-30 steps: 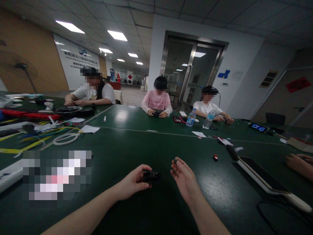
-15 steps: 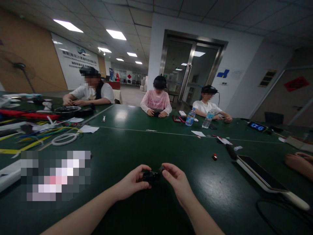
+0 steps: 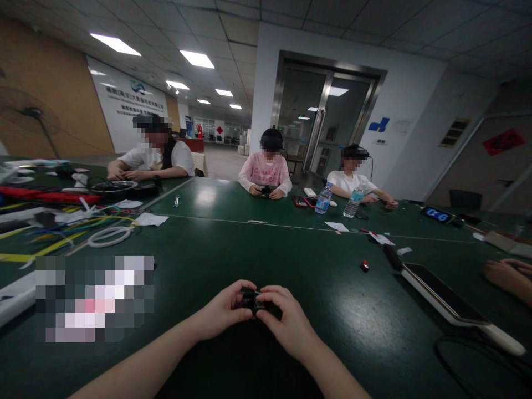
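A small, glossy black object (image 3: 250, 301) is held just above the dark green table (image 3: 199, 252), low in the middle of the head view. My left hand (image 3: 226, 310) grips its left side between thumb and fingers. From the right, my right hand (image 3: 288, 316) closes thumb and fingertips on the same object, and the two hands nearly meet. Fingers cover much of it, so its exact kind is unclear. The small piece seen earlier in the right fingertips is hidden now.
Right of my hands lie a small red item (image 3: 364, 266) and a white-framed device with a dark screen (image 3: 440, 296). Cables (image 3: 78, 224) and a coiled white tube (image 3: 108, 236) crowd the left. Two water bottles (image 3: 323, 198) stand farther back. Co-workers sit across and at right.
My right hand has moved left and taken hold of the black object's right end; before, it was apart from it, pinching a small piece. My left hand has stayed about in place.
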`<action>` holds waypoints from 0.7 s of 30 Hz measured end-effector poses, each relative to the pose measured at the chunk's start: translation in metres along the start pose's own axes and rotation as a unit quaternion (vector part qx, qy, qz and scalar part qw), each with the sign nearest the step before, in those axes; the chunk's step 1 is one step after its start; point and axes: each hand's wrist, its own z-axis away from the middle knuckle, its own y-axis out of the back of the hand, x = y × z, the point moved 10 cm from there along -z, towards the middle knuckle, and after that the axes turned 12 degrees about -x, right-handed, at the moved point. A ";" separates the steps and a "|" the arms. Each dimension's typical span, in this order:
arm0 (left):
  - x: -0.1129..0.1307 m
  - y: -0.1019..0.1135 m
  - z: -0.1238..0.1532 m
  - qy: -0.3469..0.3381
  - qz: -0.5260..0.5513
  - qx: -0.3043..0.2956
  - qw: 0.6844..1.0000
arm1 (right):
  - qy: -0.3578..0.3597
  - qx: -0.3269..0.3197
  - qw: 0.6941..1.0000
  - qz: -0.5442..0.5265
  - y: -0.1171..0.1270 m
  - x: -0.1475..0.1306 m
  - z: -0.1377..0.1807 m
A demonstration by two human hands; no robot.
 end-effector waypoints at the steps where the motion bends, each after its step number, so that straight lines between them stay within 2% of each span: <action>1: 0.001 0.000 0.000 -0.002 0.003 0.002 1.000 | -0.002 -0.005 1.000 0.010 -0.001 0.000 0.000; 8: 0.000 0.000 0.000 0.008 0.000 0.004 1.000 | -0.013 -0.016 0.999 0.037 -0.005 0.002 -0.002; 16: 0.003 0.005 0.004 0.010 0.002 0.028 1.000 | 0.023 -0.009 0.999 -0.026 -0.001 -0.001 0.001; 21: 0.007 0.007 0.006 0.002 -0.009 0.035 0.999 | 0.008 0.014 0.997 -0.076 0.002 0.006 0.002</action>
